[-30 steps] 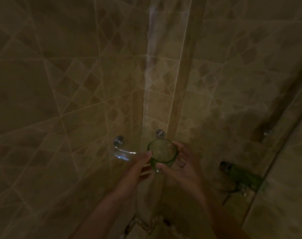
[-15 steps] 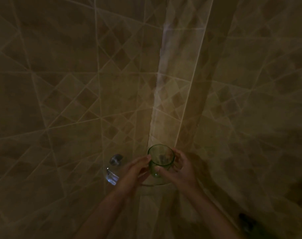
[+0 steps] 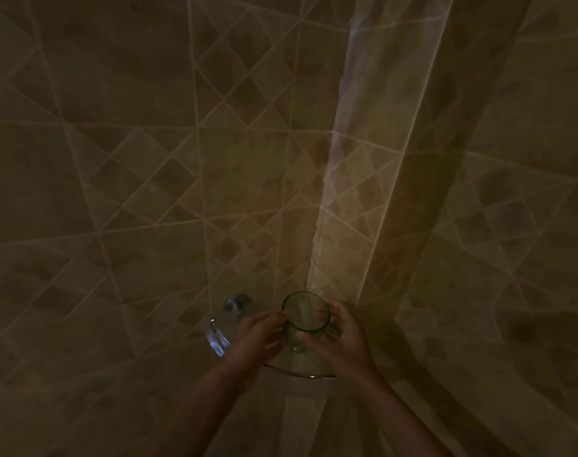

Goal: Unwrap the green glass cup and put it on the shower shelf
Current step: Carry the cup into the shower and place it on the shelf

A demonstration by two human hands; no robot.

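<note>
The green glass cup (image 3: 304,319) is bare, upright and mouth up, low in the middle of the dim head view. My left hand (image 3: 258,338) grips its left side and my right hand (image 3: 338,341) wraps its right side and bottom. The cup sits over the clear glass corner shelf (image 3: 300,373), whose curved front edge shows just below my hands. Whether the cup's base touches the shelf is hidden by my fingers.
Brown diamond-patterned tile walls meet in a corner (image 3: 327,199) straight ahead. A chrome shelf bracket (image 3: 235,303) is fixed to the left wall, and the shelf's left edge (image 3: 216,339) glints beside my left hand.
The view has tilted upward, so the bottle at the lower right is out of frame. Both hands have kept hold of the cup over the shelf.
</note>
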